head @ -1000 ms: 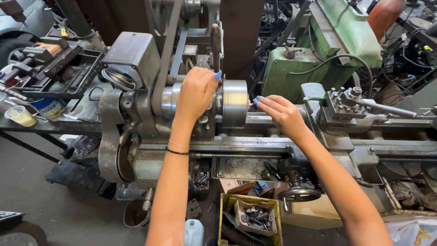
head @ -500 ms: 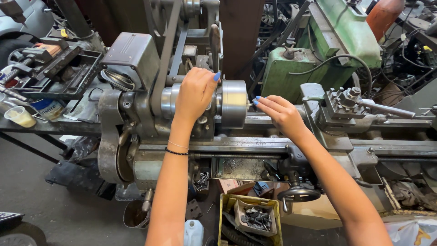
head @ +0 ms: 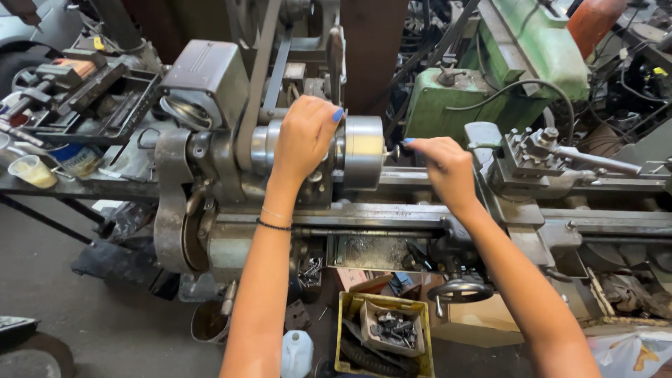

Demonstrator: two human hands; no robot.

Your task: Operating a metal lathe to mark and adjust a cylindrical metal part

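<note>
I stand over an old grey metal lathe [head: 210, 231]. My left hand [head: 304, 136] rests on top of the spindle beside the round steel chuck [head: 362, 150], fingers curled over it. My right hand [head: 441, 168] reaches to the chuck's right face, its fingertips pinched at a small part at the chuck's centre; what they hold is too small to tell. The tool post [head: 532, 157] sits on the carriage just right of my right hand.
A green machine [head: 490, 77] stands behind the lathe. Left is a bench with a black tray of tools [head: 91, 105] and a small cup [head: 31, 170]. Below are a yellow crate of metal parts [head: 385, 332], a white jug [head: 297, 353] and a handwheel [head: 460, 290].
Both hands stay at the chuck; the view has barely shifted and nothing else has visibly moved.
</note>
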